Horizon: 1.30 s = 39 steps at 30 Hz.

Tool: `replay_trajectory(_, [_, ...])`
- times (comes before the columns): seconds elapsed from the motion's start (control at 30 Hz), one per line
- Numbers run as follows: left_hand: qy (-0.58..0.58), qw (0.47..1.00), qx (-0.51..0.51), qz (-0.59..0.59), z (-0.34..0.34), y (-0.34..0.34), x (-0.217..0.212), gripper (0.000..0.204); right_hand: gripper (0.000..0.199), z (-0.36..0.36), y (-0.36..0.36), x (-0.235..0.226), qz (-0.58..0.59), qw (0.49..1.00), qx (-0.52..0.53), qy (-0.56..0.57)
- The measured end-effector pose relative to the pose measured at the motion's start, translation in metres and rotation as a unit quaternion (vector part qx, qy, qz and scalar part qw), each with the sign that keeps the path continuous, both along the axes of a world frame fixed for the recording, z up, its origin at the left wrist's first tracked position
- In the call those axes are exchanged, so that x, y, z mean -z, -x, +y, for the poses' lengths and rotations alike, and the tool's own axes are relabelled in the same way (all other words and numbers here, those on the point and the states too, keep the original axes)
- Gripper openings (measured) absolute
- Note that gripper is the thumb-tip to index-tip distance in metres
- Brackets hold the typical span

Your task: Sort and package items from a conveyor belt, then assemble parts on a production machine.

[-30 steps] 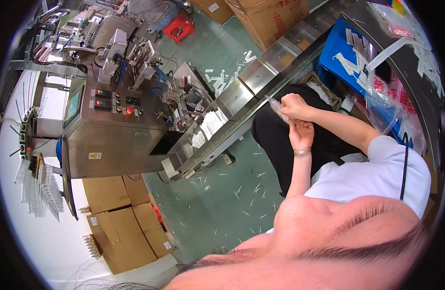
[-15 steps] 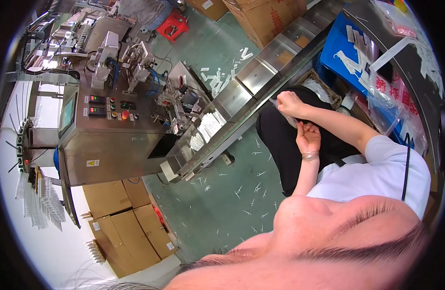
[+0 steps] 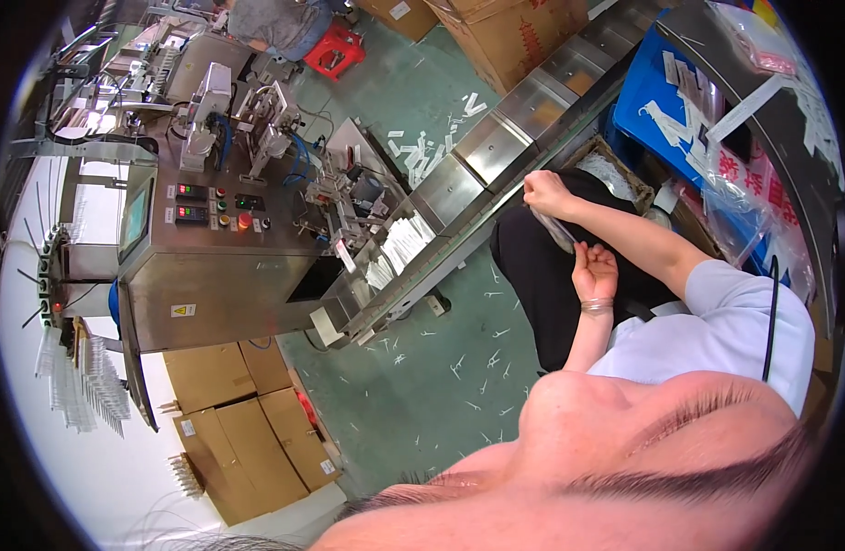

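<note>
Clear packet (image 3: 560,233): one, held over my lap, just right of the conveyor (image 3: 488,147). Listed left to right:
- Steel machine (image 3: 225,303), left of the conveyor, which runs between it and my knees.
- Brown cartons (image 3: 248,450), stacked below and left of the conveyor's lower end.
- Red stool (image 3: 336,53), beyond the conveyor, up and left.
- White packets (image 3: 408,243), heaped on the conveyor's lower end.
- Small white pieces (image 3: 457,366), scattered on the floor below the conveyor.
- My right hand (image 3: 546,193), nearest the conveyor, clamped on the packet's far end.
- My left hand (image 3: 595,273), farther from it, fingers curled at the near end; whether they pinch, I cannot tell.
- Blue bin (image 3: 632,99), right of the conveyor, crowding my right arm.
</note>
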<state>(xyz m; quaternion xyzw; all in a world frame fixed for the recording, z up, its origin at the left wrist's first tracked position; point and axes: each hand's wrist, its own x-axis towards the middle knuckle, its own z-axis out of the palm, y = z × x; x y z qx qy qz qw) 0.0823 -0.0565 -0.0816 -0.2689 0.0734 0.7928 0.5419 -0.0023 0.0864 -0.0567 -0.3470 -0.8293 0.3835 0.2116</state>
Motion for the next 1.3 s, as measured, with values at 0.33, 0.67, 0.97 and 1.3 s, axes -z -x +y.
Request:
replay_trajectory(0.33, [0.278,0.829,0.237,0.423,-0.003,-0.005,-0.07,0.028,0.01,0.063,-0.106,-0.021,0.204,0.924,-0.025,0.323])
replay_trajectory(0.67, [0.41,0.644,0.014,0.646,0.042,0.094,0.027,0.053,0.041,0.028,-0.108,0.0,0.237,0.958,0.021,0.162])
replay_trajectory(0.97, [0.303,0.71,0.008,0.635,0.027,0.058,-0.026,0.06,0.069,-0.018,-0.13,-0.029,0.247,0.957,-0.134,0.068])
replay_trajectory(1.3, [0.172,0.747,-0.004,0.642,0.04,0.057,-0.067,0.056,0.067,-0.026,-0.135,-0.07,0.179,0.979,-0.102,0.005])
